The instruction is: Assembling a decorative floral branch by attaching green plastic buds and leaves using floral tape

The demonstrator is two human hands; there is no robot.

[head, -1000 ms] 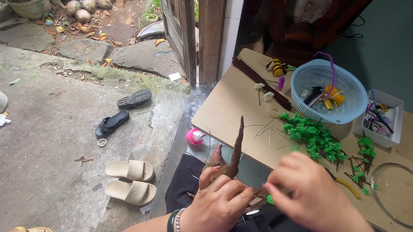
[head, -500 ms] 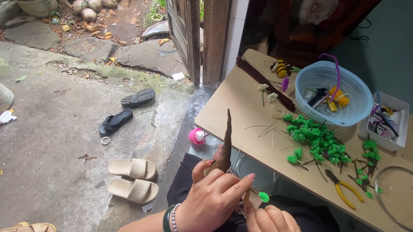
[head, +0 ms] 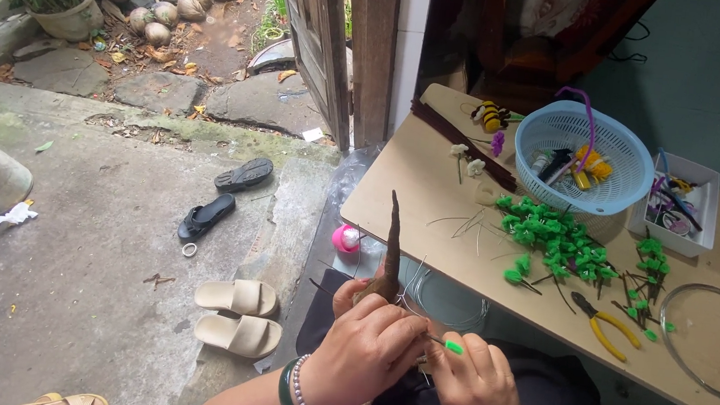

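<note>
1 brown tapered stem (head: 392, 253) is being gripped at its base by the left hand (head: 364, 351), fingers clenched around it, tip pointing to 12 o'clock. 1 small green bud (head: 453, 347) on a wire is being pinched by the right hand (head: 476, 388). At 2 o'clock, on the counter (head: 430, 191), 1 pile of green buds (head: 557, 237), 1 blue basket (head: 588, 157), 1 white tray (head: 681, 205) and 1 pair of yellow pliers (head: 603, 325) are being kept. At 9 o'clock, 2 black sandals (head: 223, 197) and 2 beige slippers (head: 237, 315) are lying on the floor.

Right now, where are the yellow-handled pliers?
In the head view, the pliers lie on the right part of the board table, just below the pile of green tufts and left of the wire ring.
</note>
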